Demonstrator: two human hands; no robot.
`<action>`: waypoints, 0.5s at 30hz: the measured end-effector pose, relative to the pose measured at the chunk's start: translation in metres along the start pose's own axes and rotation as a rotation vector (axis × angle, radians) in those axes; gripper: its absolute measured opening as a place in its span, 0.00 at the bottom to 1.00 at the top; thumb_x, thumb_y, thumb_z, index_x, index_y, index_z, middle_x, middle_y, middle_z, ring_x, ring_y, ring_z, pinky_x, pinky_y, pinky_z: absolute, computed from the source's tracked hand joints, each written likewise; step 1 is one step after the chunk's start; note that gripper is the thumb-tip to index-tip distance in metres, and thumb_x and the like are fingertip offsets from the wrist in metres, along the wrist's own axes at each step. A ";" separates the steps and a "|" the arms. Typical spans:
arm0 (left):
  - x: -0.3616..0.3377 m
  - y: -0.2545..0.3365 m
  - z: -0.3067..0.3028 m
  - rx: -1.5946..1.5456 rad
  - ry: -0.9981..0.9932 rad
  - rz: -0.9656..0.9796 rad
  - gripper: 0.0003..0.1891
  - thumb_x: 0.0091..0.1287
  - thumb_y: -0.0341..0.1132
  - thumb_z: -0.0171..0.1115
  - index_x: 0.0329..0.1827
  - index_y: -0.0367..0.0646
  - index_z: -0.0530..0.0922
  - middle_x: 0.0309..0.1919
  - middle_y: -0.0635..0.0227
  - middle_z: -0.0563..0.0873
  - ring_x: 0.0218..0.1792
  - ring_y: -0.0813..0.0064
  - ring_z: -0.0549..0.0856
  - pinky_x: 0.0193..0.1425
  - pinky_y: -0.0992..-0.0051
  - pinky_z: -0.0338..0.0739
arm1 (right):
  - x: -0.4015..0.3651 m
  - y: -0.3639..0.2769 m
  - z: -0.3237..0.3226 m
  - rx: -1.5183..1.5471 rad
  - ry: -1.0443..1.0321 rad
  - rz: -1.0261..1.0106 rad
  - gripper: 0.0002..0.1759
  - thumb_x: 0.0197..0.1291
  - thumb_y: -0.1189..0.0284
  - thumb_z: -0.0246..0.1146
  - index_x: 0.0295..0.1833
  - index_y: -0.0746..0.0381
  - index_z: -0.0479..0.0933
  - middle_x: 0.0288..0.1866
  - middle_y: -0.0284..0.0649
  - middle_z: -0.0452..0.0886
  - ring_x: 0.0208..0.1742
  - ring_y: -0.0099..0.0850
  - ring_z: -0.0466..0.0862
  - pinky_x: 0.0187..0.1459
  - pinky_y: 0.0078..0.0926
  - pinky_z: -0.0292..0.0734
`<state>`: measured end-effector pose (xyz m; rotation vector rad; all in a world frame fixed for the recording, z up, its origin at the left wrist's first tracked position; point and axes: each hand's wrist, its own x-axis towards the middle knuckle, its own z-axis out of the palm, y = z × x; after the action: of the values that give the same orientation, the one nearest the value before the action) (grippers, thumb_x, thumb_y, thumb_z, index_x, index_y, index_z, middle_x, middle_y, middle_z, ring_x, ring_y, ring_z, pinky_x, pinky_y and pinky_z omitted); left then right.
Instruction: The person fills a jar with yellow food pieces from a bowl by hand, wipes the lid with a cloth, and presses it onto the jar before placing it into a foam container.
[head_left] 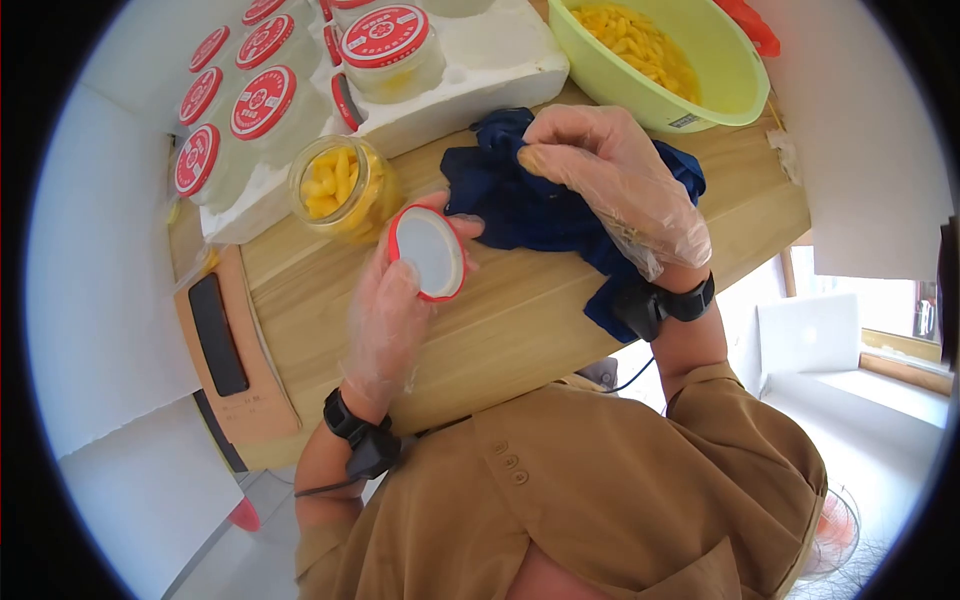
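Note:
My left hand (390, 300), in a clear plastic glove, grips a jar lid (430, 255) by its red rim. The lid's pale inner side faces up. Just beyond it stands an open glass jar (368, 200), filled with yellow finger-shaped pieces (328, 182). My right hand (620, 170), also gloved, is over a crumpled dark blue cloth (530, 215). Its fingers are curled in against the thumb. Whether they pinch the cloth or anything else cannot be made out.
A white foam tray (490, 85) holds several glass jars with red lids (385, 37). At the back right, a light green basin (735, 75) contains more yellow pieces. A black phone (217, 335) lies on brown cardboard (262, 375) at the wooden table's (500, 330) left end.

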<state>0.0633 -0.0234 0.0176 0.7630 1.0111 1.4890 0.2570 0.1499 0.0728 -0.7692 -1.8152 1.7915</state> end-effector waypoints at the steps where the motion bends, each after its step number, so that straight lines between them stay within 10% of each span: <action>1: 0.001 0.002 0.000 -0.025 -0.019 -0.016 0.41 0.80 0.57 0.58 0.84 0.31 0.64 0.65 0.52 0.86 0.54 0.69 0.86 0.66 0.68 0.80 | -0.001 -0.003 0.006 0.043 -0.017 0.010 0.10 0.74 0.72 0.68 0.48 0.70 0.85 0.40 0.26 0.83 0.43 0.14 0.78 0.44 0.17 0.75; 9: 0.002 -0.003 -0.013 -0.187 -0.104 -0.051 0.41 0.86 0.60 0.50 0.85 0.32 0.62 0.68 0.53 0.83 0.57 0.62 0.87 0.67 0.62 0.81 | -0.007 0.005 0.039 -0.148 -0.030 -0.179 0.06 0.72 0.78 0.70 0.49 0.68 0.87 0.38 0.32 0.86 0.42 0.16 0.83 0.41 0.17 0.78; 15: -0.004 -0.005 -0.012 -0.281 -0.070 -0.072 0.35 0.87 0.57 0.49 0.83 0.37 0.64 0.70 0.56 0.81 0.65 0.60 0.85 0.69 0.58 0.82 | -0.003 0.014 0.049 -0.519 0.022 -0.545 0.05 0.65 0.75 0.74 0.45 0.61 0.87 0.34 0.40 0.82 0.37 0.37 0.85 0.37 0.33 0.80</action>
<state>0.0559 -0.0293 0.0080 0.5673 0.7485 1.4921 0.2267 0.1118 0.0569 -0.3965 -2.2326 0.9776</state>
